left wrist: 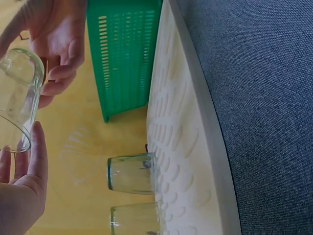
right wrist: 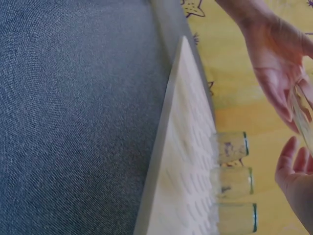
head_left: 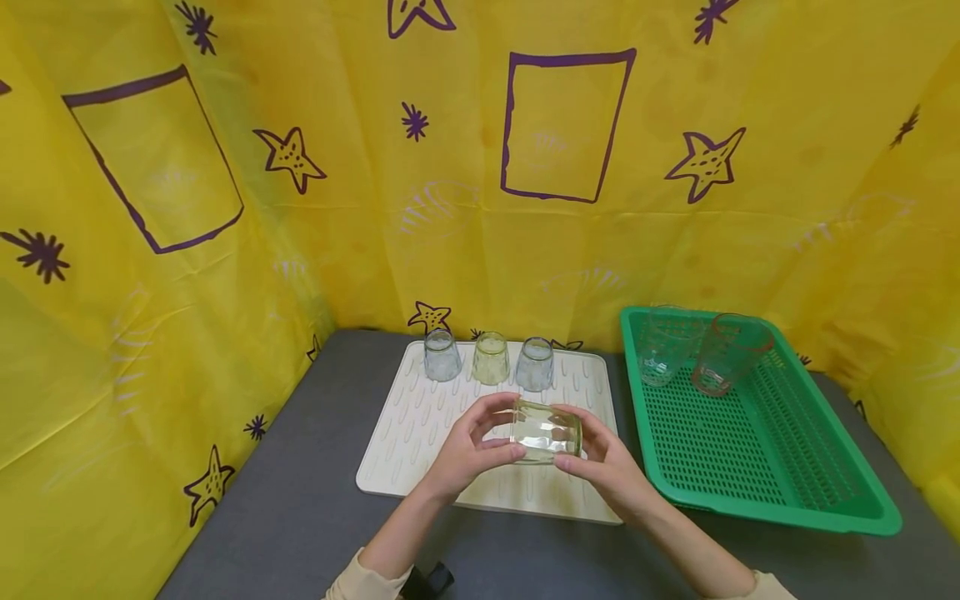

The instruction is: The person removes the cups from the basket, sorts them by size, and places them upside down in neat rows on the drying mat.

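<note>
A pale yellow-green drinking glass (head_left: 543, 432) lies sideways in the air between both hands, above the white ridged drying mat (head_left: 405, 450). My left hand (head_left: 480, 442) grips its left end, thumb in front and fingers behind. At the other end my right hand (head_left: 603, 458) holds it in the same way. Along the mat's back edge stand a bluish glass (head_left: 442, 358), a yellowish glass (head_left: 491, 360) and another bluish glass (head_left: 535, 367), all with their narrow ends up. The left wrist view shows the held glass (left wrist: 19, 93) partly cut off by the frame edge.
To the right sits a green perforated basket (head_left: 840, 467), holding a clear glass (head_left: 660, 358) and a pinkish glass (head_left: 723, 362) at its back. A dark grey cloth surface (head_left: 300, 467) lies beneath everything. Yellow patterned curtains (head_left: 360, 208) close off the back and sides.
</note>
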Action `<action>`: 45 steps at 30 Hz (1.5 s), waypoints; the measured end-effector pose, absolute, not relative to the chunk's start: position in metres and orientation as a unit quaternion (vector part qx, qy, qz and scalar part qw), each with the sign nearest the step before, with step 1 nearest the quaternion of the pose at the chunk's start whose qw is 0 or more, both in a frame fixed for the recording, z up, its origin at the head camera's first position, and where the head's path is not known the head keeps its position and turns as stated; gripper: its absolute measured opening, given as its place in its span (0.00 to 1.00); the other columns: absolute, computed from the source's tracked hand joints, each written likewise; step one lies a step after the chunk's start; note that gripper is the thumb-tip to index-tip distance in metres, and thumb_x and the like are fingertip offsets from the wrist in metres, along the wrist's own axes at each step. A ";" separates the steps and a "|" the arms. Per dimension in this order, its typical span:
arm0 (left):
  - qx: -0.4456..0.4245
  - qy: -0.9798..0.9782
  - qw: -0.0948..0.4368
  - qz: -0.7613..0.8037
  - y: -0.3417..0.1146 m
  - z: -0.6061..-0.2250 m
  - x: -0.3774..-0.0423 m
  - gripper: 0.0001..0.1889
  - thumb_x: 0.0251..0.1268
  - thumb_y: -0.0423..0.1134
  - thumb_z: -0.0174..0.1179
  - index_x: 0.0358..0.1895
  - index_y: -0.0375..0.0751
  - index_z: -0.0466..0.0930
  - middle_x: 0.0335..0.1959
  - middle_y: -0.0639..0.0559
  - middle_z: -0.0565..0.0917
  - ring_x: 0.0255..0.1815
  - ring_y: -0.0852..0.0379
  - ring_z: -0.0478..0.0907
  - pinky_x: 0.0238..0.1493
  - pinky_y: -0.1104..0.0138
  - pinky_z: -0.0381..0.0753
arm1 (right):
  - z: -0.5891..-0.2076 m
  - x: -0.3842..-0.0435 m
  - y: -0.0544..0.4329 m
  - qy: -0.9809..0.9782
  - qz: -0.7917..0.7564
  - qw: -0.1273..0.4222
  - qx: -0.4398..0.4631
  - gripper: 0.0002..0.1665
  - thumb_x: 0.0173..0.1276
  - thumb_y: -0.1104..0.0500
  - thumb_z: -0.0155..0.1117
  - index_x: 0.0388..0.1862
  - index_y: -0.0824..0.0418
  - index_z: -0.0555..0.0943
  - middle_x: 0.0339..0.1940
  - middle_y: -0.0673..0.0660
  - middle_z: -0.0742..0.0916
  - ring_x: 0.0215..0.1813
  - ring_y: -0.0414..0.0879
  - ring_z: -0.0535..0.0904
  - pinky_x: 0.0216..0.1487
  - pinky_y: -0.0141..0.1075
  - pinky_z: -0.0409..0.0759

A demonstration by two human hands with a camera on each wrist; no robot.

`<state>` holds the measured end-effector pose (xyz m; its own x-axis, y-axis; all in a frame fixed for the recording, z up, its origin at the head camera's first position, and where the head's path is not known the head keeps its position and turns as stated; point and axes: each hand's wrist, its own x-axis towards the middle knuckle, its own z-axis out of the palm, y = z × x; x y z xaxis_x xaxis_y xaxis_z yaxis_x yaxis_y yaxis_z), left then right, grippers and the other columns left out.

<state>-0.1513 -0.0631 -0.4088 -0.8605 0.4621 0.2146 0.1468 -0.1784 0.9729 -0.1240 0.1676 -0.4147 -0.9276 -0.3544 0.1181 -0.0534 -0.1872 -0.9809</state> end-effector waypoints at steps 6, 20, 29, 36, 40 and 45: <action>0.241 0.630 0.122 0.729 -0.066 -0.409 -0.153 0.34 0.59 0.36 0.68 0.68 0.36 0.64 0.66 0.41 0.70 0.66 0.41 0.67 0.60 0.59 0.74 | -0.418 -0.125 0.164 0.618 -0.766 0.097 -0.149 0.35 0.65 0.70 0.63 0.70 0.68 0.62 0.62 0.57 0.74 0.60 0.44 0.74 0.54 0.35 0.78; 0.083 0.693 0.004 0.716 -0.129 -0.423 -0.165 0.30 0.61 0.31 0.66 0.66 0.37 0.67 0.63 0.42 0.73 0.65 0.42 0.69 0.56 0.65 0.77 | -0.425 -0.141 0.160 0.645 -0.762 0.055 -0.016 0.38 0.63 0.69 0.64 0.71 0.65 0.62 0.68 0.62 0.70 0.62 0.44 0.71 0.57 0.30 0.75; -0.069 0.839 -0.046 0.538 -0.179 -0.442 -0.172 0.34 0.62 0.45 0.67 0.67 0.36 0.65 0.65 0.37 0.70 0.67 0.41 0.65 0.66 0.49 0.64 | -0.435 -0.162 0.155 0.665 -0.742 -0.014 0.089 0.42 0.65 0.62 0.67 0.74 0.65 0.59 0.67 0.62 0.69 0.64 0.50 0.66 0.51 0.23 0.73; -0.096 0.877 -0.006 0.470 -0.193 -0.451 -0.171 0.40 0.63 0.49 0.65 0.71 0.32 0.57 0.68 0.29 0.60 0.70 0.33 0.57 0.66 0.42 0.59 | -0.444 -0.181 0.147 0.705 -0.668 -0.120 0.205 0.46 0.61 0.54 0.73 0.72 0.65 0.62 0.67 0.64 0.69 0.66 0.55 0.64 0.64 0.45 0.66; -0.096 0.880 0.004 0.465 -0.196 -0.456 -0.170 0.40 0.63 0.49 0.64 0.71 0.31 0.57 0.67 0.27 0.61 0.69 0.32 0.58 0.65 0.41 0.60 | -0.451 -0.195 0.143 0.717 -0.634 -0.169 0.237 0.45 0.58 0.53 0.74 0.70 0.66 0.65 0.66 0.66 0.69 0.67 0.58 0.62 0.69 0.51 0.60; -0.090 0.881 0.013 0.464 -0.195 -0.458 -0.171 0.40 0.63 0.49 0.64 0.71 0.30 0.57 0.66 0.26 0.62 0.67 0.32 0.60 0.63 0.41 0.62 | -0.458 -0.212 0.143 0.720 -0.603 -0.221 0.264 0.43 0.55 0.54 0.76 0.67 0.64 0.68 0.64 0.65 0.70 0.67 0.57 0.63 0.70 0.48 0.58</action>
<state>-0.1712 -0.1951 -0.4576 -0.9835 -0.1471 -0.1058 -0.1705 0.5538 0.8150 -0.2120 0.1426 -0.4579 -0.7629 0.6465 0.0001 0.1133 0.1339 -0.9845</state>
